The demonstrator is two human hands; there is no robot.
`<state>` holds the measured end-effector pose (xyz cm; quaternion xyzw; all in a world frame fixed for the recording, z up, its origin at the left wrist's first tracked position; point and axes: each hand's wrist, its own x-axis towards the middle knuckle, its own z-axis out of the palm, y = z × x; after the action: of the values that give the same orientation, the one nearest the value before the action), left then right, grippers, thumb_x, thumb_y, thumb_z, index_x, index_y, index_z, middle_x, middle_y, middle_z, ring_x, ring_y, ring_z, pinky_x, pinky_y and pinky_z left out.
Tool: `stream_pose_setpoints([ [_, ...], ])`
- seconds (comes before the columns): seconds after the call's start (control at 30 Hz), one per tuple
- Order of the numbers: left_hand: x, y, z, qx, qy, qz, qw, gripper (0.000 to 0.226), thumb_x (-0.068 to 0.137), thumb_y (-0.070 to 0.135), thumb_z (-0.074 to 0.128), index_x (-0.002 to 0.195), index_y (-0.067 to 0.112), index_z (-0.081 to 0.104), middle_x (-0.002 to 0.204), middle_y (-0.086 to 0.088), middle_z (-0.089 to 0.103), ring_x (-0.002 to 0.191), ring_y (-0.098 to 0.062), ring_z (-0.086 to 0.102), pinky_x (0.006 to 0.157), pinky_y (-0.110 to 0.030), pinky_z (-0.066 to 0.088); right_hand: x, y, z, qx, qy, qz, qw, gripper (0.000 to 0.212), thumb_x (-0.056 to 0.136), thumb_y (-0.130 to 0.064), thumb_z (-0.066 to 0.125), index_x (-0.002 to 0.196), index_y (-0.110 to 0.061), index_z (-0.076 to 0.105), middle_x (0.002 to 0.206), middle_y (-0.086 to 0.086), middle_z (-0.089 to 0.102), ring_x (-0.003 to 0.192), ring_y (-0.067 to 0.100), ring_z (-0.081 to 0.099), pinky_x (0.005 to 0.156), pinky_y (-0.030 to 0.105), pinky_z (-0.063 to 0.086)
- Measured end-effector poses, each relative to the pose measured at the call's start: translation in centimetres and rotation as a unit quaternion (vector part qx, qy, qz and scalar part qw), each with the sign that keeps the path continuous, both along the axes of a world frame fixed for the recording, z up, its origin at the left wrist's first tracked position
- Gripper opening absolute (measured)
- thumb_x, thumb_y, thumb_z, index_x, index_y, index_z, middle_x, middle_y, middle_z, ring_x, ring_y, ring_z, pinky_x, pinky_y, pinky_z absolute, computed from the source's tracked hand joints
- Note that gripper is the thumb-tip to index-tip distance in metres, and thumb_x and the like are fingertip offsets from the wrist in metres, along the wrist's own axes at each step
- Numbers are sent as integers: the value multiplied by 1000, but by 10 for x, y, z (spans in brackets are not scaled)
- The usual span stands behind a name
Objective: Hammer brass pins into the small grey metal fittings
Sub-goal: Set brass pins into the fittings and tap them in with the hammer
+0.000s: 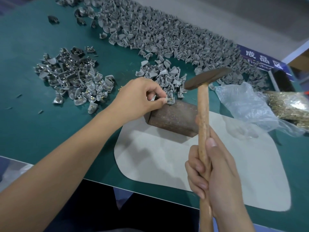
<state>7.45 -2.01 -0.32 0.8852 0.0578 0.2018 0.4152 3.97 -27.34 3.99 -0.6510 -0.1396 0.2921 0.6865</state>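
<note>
My left hand (143, 96) pinches a small grey fitting (170, 99) with a brass pin in it, holding it on the far left corner of a rusty metal block (173, 117). My right hand (212, 171) grips the wooden handle of a hammer (204, 104). The dark hammer head (207, 78) is raised above and to the right of the fitting. A pile of fittings with brass pins (75, 81) lies at the left. A small heap of plain grey fittings (165, 76) sits just beyond the block.
A huge heap of grey fittings (158, 30) covers the far side of the green table (41, 123). A pale mat (184, 164) lies under the block. At the right are a clear plastic bag (245, 104), loose brass pins (291, 104) and a blue sign (260, 57).
</note>
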Motion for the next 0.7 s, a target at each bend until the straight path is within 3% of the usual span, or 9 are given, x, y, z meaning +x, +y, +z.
stream_pose_setpoints([
  [0.17, -1, -1, 0, -1, 1, 4, 1000, 8, 84, 41, 77, 81, 36, 72, 68, 12, 56, 78, -14, 58, 74, -42, 53, 6, 2, -4, -38, 36, 18, 998, 41, 98, -42, 44, 132, -45, 65, 62, -3, 37, 39, 11, 23, 42, 15, 30],
  [0.33, -1, 0, 2, 6, 8, 6, 1000, 7, 85, 42, 77, 84, 36, 74, 65, 11, 55, 79, -10, 57, 73, -40, 53, 3, -1, 0, 4, -5, -2, 1000, 48, 97, -50, 47, 144, -41, 57, 64, -2, 35, 39, 13, 21, 47, 17, 33],
  [0.5, -2, 0, 2, 4, 7, 6, 1000, 6, 86, 39, 78, 85, 35, 74, 64, 9, 54, 78, -10, 56, 73, -40, 52, 4, -1, -4, -44, 17, 24, 999, 41, 99, -42, 44, 136, -43, 63, 63, -1, 37, 39, 12, 23, 43, 15, 31],
  [0.7, -1, 0, 2, 7, 16, 7, 1000, 6, 85, 44, 75, 85, 38, 74, 67, 13, 56, 78, -11, 58, 74, -43, 54, 0, 0, -1, -12, -35, -1, 999, 46, 102, -47, 44, 146, -42, 55, 63, -3, 35, 39, 13, 23, 46, 17, 34],
])
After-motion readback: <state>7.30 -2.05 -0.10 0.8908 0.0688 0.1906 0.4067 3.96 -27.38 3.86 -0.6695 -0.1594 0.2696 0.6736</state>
